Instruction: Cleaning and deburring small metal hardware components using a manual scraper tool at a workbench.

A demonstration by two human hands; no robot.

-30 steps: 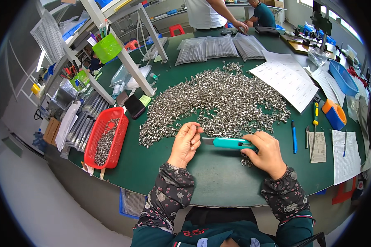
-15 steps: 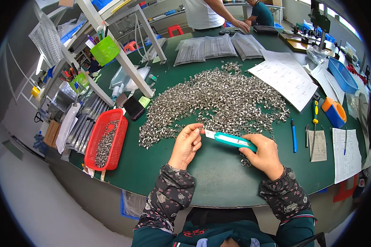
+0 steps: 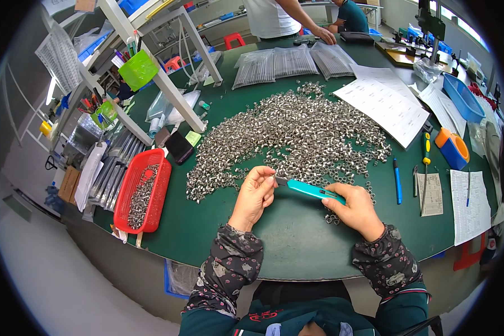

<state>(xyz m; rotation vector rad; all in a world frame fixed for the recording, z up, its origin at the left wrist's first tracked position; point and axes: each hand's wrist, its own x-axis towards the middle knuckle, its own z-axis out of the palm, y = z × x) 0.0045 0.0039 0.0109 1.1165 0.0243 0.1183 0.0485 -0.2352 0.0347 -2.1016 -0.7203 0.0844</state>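
My right hand (image 3: pixel 354 207) grips a teal utility knife (image 3: pixel 308 189) by its handle, the blade end pointing left. The blade (image 3: pixel 281 181) looks dark and reaches to the fingertips of my left hand (image 3: pixel 256 196). Those fingers pinch a small metal ring (image 3: pixel 274 175), mostly hidden between thumb and forefinger. Just beyond both hands spreads a wide heap of small shiny metal rings (image 3: pixel 297 126) on the green table (image 3: pixel 302 246). A few loose rings (image 3: pixel 332 217) lie beside my right hand.
A red basket (image 3: pixel 161 187) with metal rings stands at the left. At the right lie a blue pen (image 3: pixel 397 182), a yellow-handled screwdriver (image 3: pixel 427 148), an orange-and-blue tape dispenser (image 3: pixel 452 148) and papers (image 3: pixel 383 109). Bagged rods (image 3: pixel 294 63) lie at the back, near another person's hand (image 3: pixel 323 35).
The knife has rolled in my right hand: its blade, bright before, now looks dark, and its handle shows a narrower side. My left hand keeps its pinch in nearly the same place.
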